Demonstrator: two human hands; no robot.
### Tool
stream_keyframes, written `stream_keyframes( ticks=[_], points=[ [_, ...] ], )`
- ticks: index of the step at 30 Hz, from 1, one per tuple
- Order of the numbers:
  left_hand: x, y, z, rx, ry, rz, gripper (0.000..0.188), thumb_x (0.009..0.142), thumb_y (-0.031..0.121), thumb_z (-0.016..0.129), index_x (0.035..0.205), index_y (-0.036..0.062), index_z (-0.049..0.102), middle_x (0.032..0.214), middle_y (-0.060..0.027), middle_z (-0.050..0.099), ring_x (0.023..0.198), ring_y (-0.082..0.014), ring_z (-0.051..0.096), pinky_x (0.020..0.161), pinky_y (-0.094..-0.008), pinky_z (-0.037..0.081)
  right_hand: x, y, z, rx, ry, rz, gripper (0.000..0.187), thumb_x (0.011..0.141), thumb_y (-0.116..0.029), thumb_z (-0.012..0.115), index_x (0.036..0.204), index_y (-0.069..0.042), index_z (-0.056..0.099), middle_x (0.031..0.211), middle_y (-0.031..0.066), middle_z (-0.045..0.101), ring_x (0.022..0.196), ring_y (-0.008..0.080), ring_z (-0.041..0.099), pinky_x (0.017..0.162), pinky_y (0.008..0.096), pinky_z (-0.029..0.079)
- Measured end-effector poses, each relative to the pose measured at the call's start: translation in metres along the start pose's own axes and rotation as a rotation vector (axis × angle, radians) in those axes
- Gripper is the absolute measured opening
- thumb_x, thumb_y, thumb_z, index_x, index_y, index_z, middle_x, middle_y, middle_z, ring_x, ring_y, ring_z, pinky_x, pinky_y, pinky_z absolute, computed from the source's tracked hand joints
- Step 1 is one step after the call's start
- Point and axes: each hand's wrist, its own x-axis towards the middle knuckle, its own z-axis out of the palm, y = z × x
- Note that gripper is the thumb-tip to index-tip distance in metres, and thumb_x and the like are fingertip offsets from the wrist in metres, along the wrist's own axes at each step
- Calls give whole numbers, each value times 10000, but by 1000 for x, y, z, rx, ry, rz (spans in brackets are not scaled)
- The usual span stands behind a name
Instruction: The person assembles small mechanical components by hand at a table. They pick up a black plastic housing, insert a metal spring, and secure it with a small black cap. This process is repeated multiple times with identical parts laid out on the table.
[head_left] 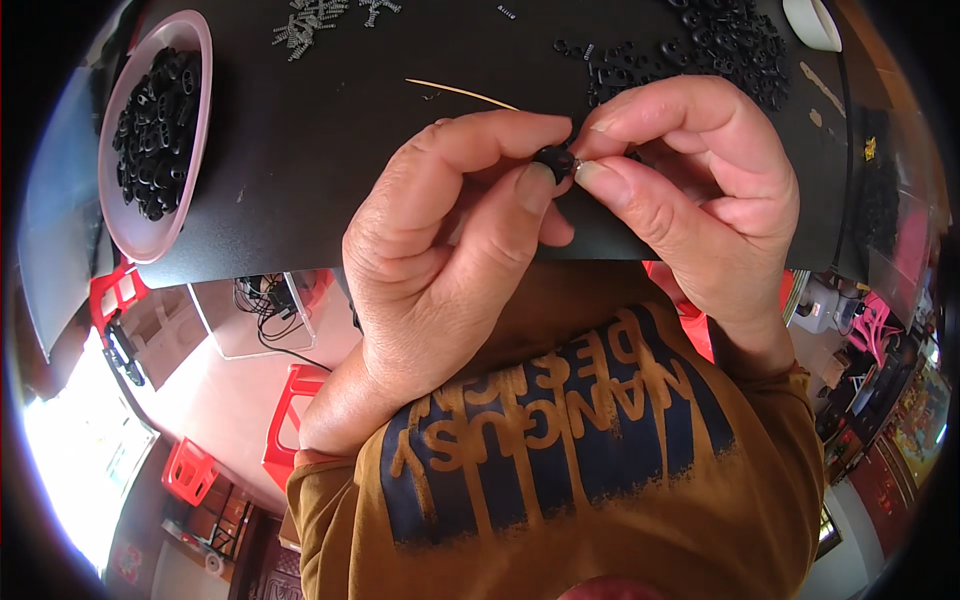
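Observation:
My left hand (440,235) pinches a small rounded black plastic piece (554,160) between thumb and index finger, just above the table's near edge. Close against it, my right hand (705,185) has thumb and index finger closed on a tiny silvery metal piece (578,166). That piece looks like a spring end and meets the side of the black one; how far it goes in is hidden. Behind my left fingers lies a thin wooden stick (455,91). Loose black plastic parts (735,50) are heaped beyond my right hand.
On the dark table (290,170), a pink bowl (205,110) of black plastic parts stands at the left. Several metal springs (303,28) lie at the far side. A white bowl (812,24) is at the far right. Red stools (190,470) stand on the floor.

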Motion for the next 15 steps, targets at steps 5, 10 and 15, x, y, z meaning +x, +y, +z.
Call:
stream_keyframes(
  ticks=[5,10,15],
  points=[
    [1,4,-3,-25,8,-16,185,857,16,506,1029,-45,540,831,-99,613,606,-110,539,569,-206,454,0,0,-1,-51,-19,-6,217,786,86,598,982,43,515,924,115,588,855,146,587,773,242,483],
    [0,1,-3,-28,1,-45,175,854,21,514,1016,-40,542,832,-87,603,604,-102,531,566,-202,451,2,-1,-3,-106,-63,-43,234,779,91,603,991,60,509,918,119,587,846,151,589,771,248,486],
    [-1,2,-4,9,-5,-67,169,854,20,516,1011,-38,541,834,-81,598,607,-95,537,572,-200,455,1,0,-3,-227,-75,-133,255,765,99,615,998,60,520,925,123,583,844,158,590,756,254,490]
  ],
)
